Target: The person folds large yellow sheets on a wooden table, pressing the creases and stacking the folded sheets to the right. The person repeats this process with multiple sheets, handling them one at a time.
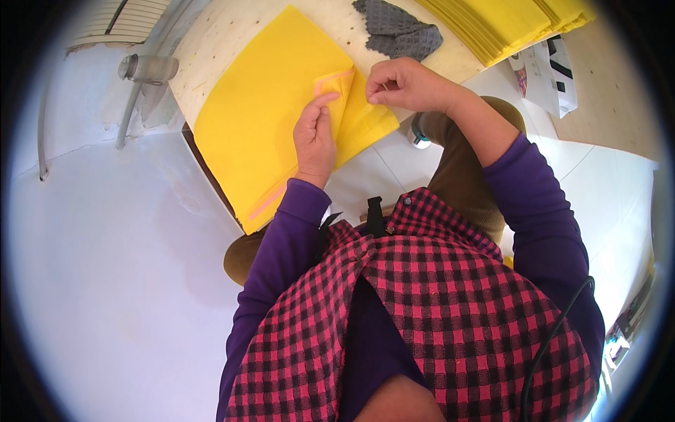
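Observation:
A large yellow sheet-like piece (260, 105), perhaps a flat bag, lies on the pale wooden table with its near part over the edge. A pinkish strip runs along its near left border, and another bit of strip shows on a turned-up flap (336, 79) near its right side. My left hand (316, 141) is closed at that flap, index finger along the strip and thumb beside it. Just right of the flap, my right hand (408, 84) is closed in a pinch above the yellow piece's right edge. Whatever its fingertips hold is too small to make out.
A crumpled dark grey cloth (399, 32) lies on the table beyond my right hand. Folded yellow pieces (499, 28) are stacked at the far right. Below them stands a white printed bag (552, 77). A pipe with a grey cylindrical fitting (149, 69) is by the left wall.

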Available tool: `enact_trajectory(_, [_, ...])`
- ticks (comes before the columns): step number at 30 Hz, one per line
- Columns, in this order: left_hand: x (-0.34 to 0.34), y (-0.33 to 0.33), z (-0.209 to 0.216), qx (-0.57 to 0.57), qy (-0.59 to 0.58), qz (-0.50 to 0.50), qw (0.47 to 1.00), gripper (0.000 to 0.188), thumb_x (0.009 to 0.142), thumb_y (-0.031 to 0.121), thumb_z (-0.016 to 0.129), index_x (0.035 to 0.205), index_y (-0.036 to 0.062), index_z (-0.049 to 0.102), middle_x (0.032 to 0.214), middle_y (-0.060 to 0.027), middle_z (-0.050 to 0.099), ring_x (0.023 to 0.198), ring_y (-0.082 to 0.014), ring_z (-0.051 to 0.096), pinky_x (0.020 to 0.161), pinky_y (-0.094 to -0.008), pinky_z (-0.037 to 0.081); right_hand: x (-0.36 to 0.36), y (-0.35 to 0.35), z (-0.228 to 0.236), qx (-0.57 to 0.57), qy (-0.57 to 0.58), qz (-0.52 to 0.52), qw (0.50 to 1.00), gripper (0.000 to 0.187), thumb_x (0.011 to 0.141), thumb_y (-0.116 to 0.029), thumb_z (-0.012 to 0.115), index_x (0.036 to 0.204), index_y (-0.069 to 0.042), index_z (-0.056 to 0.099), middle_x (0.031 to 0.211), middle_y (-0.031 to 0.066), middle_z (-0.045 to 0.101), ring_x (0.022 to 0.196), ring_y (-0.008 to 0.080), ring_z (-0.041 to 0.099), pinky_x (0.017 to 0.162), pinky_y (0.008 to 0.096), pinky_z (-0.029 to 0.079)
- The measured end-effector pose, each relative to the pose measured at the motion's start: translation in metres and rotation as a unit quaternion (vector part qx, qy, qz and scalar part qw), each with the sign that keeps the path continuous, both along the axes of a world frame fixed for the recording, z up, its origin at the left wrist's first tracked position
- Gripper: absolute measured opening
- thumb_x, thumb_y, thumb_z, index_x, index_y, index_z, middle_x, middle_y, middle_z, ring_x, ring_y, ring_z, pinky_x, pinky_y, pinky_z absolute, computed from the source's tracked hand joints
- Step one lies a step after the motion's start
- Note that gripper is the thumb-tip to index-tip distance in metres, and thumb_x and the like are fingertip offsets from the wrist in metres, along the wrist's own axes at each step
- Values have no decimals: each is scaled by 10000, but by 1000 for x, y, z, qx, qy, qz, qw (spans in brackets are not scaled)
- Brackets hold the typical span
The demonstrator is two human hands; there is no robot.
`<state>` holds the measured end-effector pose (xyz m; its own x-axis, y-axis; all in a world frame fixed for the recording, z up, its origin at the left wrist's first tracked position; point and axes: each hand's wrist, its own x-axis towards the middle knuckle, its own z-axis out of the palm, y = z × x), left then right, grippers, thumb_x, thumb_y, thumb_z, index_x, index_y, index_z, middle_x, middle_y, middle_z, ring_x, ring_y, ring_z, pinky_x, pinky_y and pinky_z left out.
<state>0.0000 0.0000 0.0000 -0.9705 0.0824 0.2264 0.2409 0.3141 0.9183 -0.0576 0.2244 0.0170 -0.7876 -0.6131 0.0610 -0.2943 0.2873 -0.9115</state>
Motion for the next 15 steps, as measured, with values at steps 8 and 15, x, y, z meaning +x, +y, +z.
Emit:
enact_trajectory(8, [1, -3, -7, 5, -27, -43, 999, 186, 919, 6, 502, 1027, 23, 651, 938, -78, 602, 862, -166, 570, 802, -250, 432, -1, -4, 1, -12, -9, -4, 1000, 89, 815, -92, 674, 856, -28, 627, 757, 3, 569, 668, 103, 480, 611, 258, 409])
enact_trajectory(15, [2, 4, -5, -104, 86, -85, 987, 349, 725, 67, 746, 1053, 46, 629, 1092, -152, 606, 1026, -303, 573, 899, -366, 455, -1, -7, 1, -14, -20, -13, 1000, 127, 830, -157, 661, 856, -34, 645, 693, 15, 585, 655, 110, 518, 635, 273, 451])
